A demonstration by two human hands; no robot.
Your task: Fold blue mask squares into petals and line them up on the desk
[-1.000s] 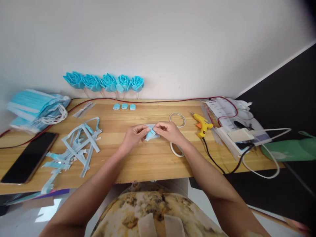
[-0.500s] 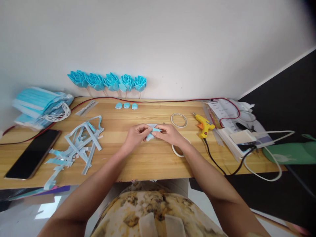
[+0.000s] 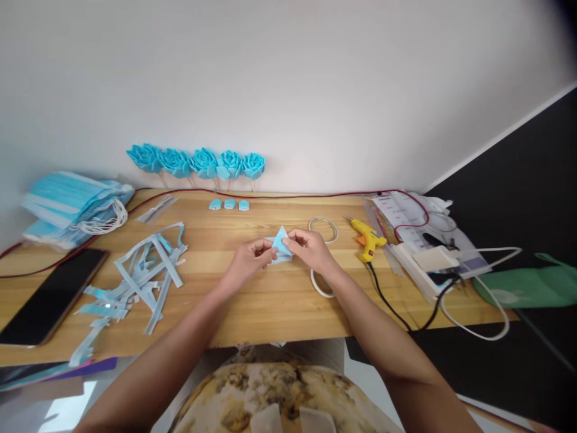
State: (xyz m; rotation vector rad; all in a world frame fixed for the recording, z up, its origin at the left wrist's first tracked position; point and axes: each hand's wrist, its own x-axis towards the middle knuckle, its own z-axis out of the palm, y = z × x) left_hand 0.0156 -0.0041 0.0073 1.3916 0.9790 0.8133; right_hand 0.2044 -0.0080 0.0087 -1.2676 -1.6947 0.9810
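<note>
A small piece of light blue mask fabric (image 3: 281, 239) with a pointed top is between my hands, above the middle of the table. My left hand (image 3: 253, 257) pinches its left edge between thumb and fingers. On its right side, my right hand (image 3: 311, 246) is closed, with the thumb pressing on the blue face. A paler part of the fabric shows below the point. Beyond my hands lie three small folded blue pieces (image 3: 229, 204) in a row. Near my right wrist are two rolls of tape, one a thin ring (image 3: 323, 219), the other (image 3: 321, 292) partly under my forearm.
Cut fabric strips (image 3: 135, 282), a phone (image 3: 54, 297) and a stack of blue masks (image 3: 67, 198) lie left. Several blue fabric flowers (image 3: 204, 163) on sticks lean against the wall. At right are a yellow glue gun (image 3: 370, 239), a power strip (image 3: 419, 273) and a green pouch (image 3: 532, 287).
The fabric piece has turned from a flatter strip between my fingers to a shape with its point upward. My view has tilted slightly up.
</note>
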